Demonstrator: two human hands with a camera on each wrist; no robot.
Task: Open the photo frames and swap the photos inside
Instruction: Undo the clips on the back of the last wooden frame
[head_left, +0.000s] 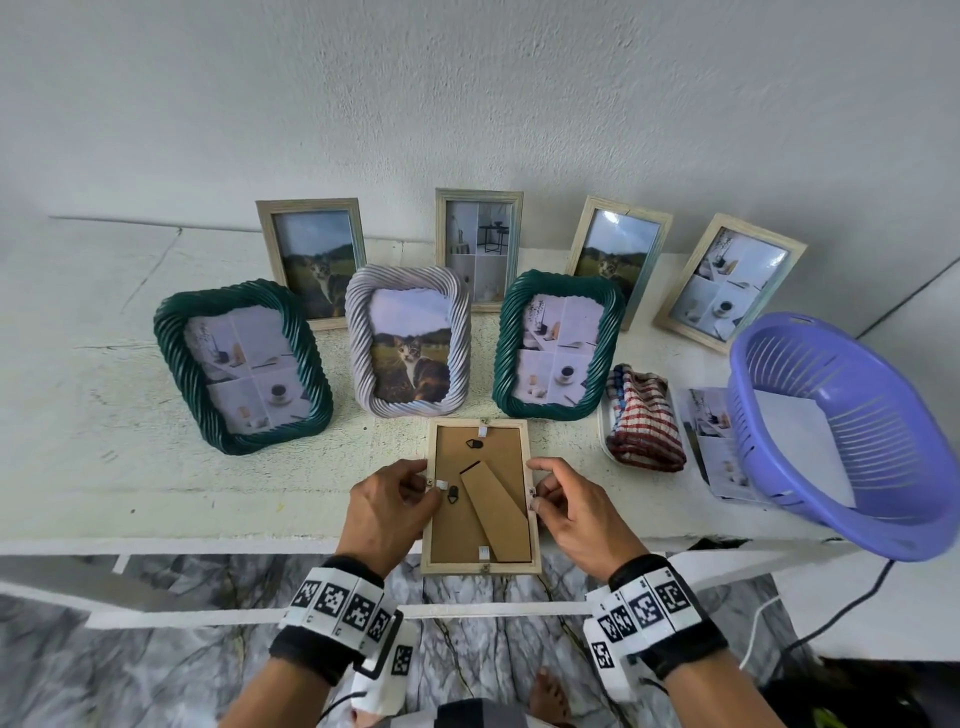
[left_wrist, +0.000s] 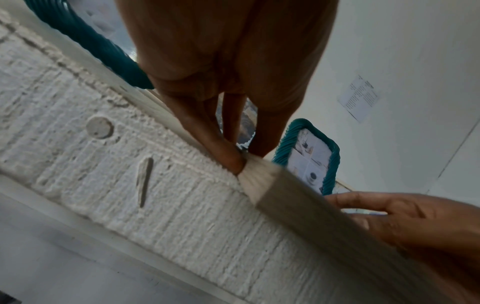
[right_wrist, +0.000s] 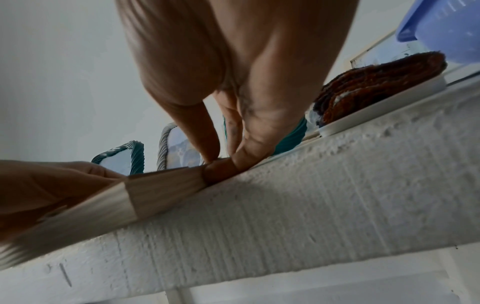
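Note:
A light wooden frame (head_left: 457, 535) lies face down at the table's front edge, its brown backing and folded easel stand facing up. My left hand (head_left: 427, 484) pinches the frame's left rail beside a small white tab, with fingers curled. My right hand (head_left: 536, 493) pinches the right rail at a metal clip. In the left wrist view my left fingertips (left_wrist: 231, 158) press on the frame's corner (left_wrist: 262, 176). From the right wrist, my right fingertips (right_wrist: 223, 166) sit on the frame's rail (right_wrist: 161, 191). The photo inside is hidden.
Behind the frame stand two green twisted frames (head_left: 241, 366) (head_left: 558, 343) and a grey one with a cat photo (head_left: 410, 340). Several wooden frames (head_left: 314, 260) lean on the wall. At the right are a striped cloth (head_left: 644, 415), a loose photo (head_left: 714, 436) and a purple basket (head_left: 852, 431).

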